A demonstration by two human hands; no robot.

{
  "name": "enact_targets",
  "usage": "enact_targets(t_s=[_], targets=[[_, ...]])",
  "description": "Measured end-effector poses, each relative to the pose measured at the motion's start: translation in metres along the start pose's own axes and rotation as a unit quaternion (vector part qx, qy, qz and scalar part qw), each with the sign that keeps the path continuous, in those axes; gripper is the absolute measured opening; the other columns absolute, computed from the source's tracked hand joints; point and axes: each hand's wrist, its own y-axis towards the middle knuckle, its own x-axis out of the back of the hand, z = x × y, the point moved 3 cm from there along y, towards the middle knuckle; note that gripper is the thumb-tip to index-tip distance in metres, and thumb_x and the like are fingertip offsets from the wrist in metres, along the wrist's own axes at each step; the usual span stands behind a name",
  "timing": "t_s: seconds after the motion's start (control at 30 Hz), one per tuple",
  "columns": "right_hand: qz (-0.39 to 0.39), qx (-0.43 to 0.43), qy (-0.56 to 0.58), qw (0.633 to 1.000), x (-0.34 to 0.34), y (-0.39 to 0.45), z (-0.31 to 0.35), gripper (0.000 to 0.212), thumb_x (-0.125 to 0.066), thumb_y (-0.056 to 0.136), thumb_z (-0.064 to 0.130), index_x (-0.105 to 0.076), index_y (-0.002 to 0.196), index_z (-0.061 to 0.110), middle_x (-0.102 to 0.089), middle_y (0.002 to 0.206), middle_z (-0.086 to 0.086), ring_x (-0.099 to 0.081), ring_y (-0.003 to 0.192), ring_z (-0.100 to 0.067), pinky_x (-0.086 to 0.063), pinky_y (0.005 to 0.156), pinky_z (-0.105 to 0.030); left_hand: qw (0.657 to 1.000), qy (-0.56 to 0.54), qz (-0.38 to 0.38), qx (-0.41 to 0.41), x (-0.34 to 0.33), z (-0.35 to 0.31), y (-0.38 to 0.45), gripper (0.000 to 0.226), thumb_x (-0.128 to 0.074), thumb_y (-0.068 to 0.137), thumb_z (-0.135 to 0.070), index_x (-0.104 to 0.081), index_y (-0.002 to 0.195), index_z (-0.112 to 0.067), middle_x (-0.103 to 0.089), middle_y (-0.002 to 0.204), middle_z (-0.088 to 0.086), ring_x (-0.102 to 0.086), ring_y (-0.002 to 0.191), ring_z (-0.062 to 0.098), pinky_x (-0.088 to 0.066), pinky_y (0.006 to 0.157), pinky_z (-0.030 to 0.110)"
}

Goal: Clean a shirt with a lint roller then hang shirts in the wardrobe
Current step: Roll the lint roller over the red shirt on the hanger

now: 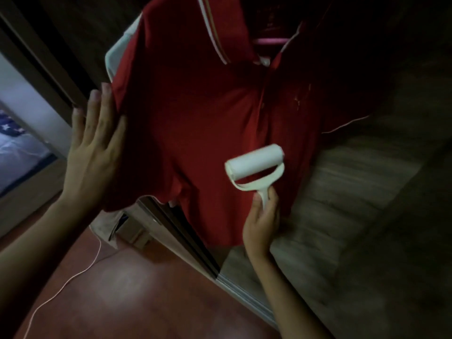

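Note:
A red polo shirt point(195, 106) with white trim hangs on a pink hanger point(269, 41) in front of the wardrobe. My left hand point(94, 145) lies flat with straight fingers against the shirt's left side by the sleeve. My right hand point(263, 221) grips the handle of a white lint roller point(254, 165), whose roll rests on the shirt's lower front near the button placket.
A grey wood-grain wardrobe door point(342, 204) stands behind the shirt at the right, its sliding track point(186, 231) running down the middle. A thin white cord point(73, 275) trails over the red floor. A bed point(14, 152) shows at far left.

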Motion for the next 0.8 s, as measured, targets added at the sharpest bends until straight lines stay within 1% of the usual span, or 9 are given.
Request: enact_targets(t_s=[0.07,0.13,0.23,0.33,0.5,0.57,0.63,0.7,0.8], targets=[[0.073,0.019,-0.015,0.997,-0.009,-0.009,0.007,0.046,-0.044,0.097,0.036,-0.055,0.128,0.003,-0.059,0.115,0.004,-0.056,0.104,-0.003,-0.045,0.087,-0.013,1.0,-0.004,0.001,-0.016,-0.002,-0.002,-0.003,0.104,-0.083,0.069,-0.007,-0.014,0.147,-0.005,0.0,0.155,0.025,0.014,0.145,0.027,-0.001,0.118,0.054],[0.138,0.005,-0.062,0.989,-0.015,-0.03,-0.011,0.049,-0.04,0.098,0.045,-0.055,0.128,0.01,-0.063,0.112,0.002,-0.059,0.099,-0.007,-0.044,0.083,-0.015,1.0,0.003,0.0,-0.018,0.001,-0.008,-0.006,0.107,-0.082,0.07,-0.007,-0.009,0.149,-0.007,0.005,0.157,0.02,0.015,0.145,0.027,0.003,0.118,0.051],[0.208,-0.024,-0.182,0.961,-0.015,-0.058,-0.068,0.035,-0.05,0.097,0.036,-0.057,0.125,0.017,-0.065,0.11,-0.004,-0.063,0.098,-0.017,-0.04,0.081,-0.017,1.0,0.003,0.015,-0.018,0.006,-0.008,-0.005,0.117,-0.084,0.067,-0.006,-0.001,0.149,-0.011,0.022,0.156,0.006,0.017,0.145,0.026,0.001,0.118,0.053],[0.271,-0.103,-0.239,0.927,-0.003,-0.075,-0.1,0.031,-0.051,0.097,0.033,-0.055,0.126,0.022,-0.064,0.113,-0.004,-0.064,0.101,-0.023,-0.047,0.077,-0.03,0.999,0.013,0.036,-0.014,0.01,-0.011,-0.007,0.115,-0.085,0.065,-0.008,-0.006,0.148,-0.008,0.022,0.156,0.006,0.018,0.145,0.025,-0.003,0.117,0.057],[0.183,-0.058,-0.138,0.972,0.0,-0.058,-0.067,0.04,-0.046,0.097,0.041,-0.053,0.129,0.019,-0.064,0.117,-0.003,-0.063,0.101,-0.016,-0.051,0.081,-0.029,0.999,-0.002,0.037,0.011,0.013,-0.014,-0.009,0.095,-0.076,0.076,-0.006,-0.015,0.149,-0.003,0.002,0.157,0.022,0.017,0.145,0.026,-0.006,0.116,0.059],[0.173,-0.05,-0.096,0.979,-0.003,-0.053,-0.052,0.047,-0.039,0.096,0.048,-0.052,0.131,0.019,-0.063,0.12,-0.001,-0.061,0.104,-0.011,-0.051,0.084,-0.027,1.0,-0.007,0.017,0.005,0.014,-0.016,-0.011,0.078,-0.065,0.086,-0.001,-0.016,0.148,-0.003,-0.002,0.157,0.025,0.019,0.144,0.023,-0.005,0.117,0.057],[0.186,-0.044,-0.1,0.977,-0.006,-0.054,-0.051,0.049,-0.037,0.096,0.05,-0.052,0.131,0.019,-0.064,0.118,-0.001,-0.062,0.102,-0.012,-0.052,0.083,-0.028,1.0,-0.008,0.012,0.005,0.014,-0.02,-0.014,0.073,-0.061,0.089,-0.001,-0.018,0.148,-0.002,-0.003,0.157,0.025,0.016,0.144,0.026,-0.003,0.118,0.055],[0.239,-0.062,-0.165,0.955,-0.006,-0.063,-0.069,0.042,-0.041,0.097,0.045,-0.052,0.129,0.022,-0.065,0.115,-0.003,-0.063,0.1,-0.018,-0.051,0.078,-0.032,1.0,-0.01,0.02,0.011,0.015,-0.024,-0.016,0.077,-0.061,0.089,-0.002,-0.014,0.149,-0.004,0.0,0.157,0.023,0.013,0.145,0.028,0.001,0.118,0.051],[0.36,-0.163,-0.28,0.875,0.007,-0.088,-0.108,0.036,-0.044,0.099,0.038,-0.047,0.134,0.029,-0.06,0.122,-0.005,-0.061,0.105,-0.022,-0.048,0.081,-0.032,0.999,-0.019,0.026,0.01,0.019,-0.031,-0.018,0.08,-0.057,0.09,-0.005,-0.006,0.151,-0.008,0.003,0.158,0.022,0.013,0.144,0.027,0.006,0.119,0.046]])
